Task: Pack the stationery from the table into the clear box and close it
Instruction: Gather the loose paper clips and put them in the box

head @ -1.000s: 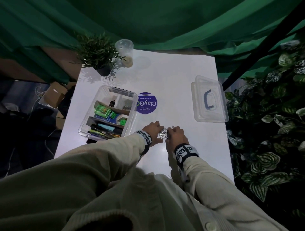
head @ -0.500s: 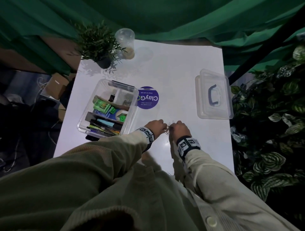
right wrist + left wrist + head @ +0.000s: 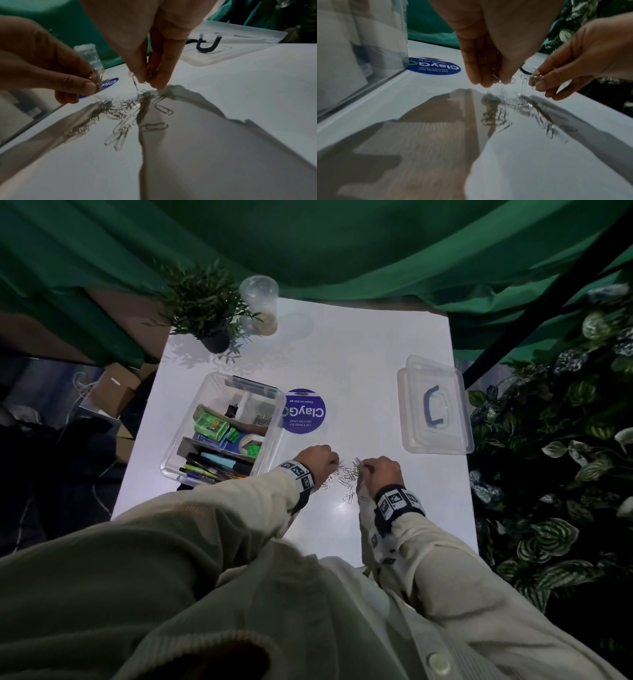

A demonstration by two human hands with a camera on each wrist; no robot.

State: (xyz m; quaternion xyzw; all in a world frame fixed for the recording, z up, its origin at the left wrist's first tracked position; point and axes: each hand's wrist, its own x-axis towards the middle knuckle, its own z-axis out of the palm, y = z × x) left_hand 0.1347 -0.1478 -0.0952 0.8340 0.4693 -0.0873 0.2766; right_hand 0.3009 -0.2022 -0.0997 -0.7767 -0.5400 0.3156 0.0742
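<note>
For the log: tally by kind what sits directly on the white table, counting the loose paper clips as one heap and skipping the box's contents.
clear box: 1
lid: 1
potted plant: 1
clear cup: 1
round purple sticker: 1
paper clips, one heap: 1
Total: 6

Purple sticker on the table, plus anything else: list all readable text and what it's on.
"ClayGo" on the round purple sticker, upside down to the wearer.
"Clean as you go" on the same sticker, small.
"Let's keep our pantries clean" on the same sticker, small.
Wristbands: square marker patterns, no words.
Box contents: labels too small to read.
</note>
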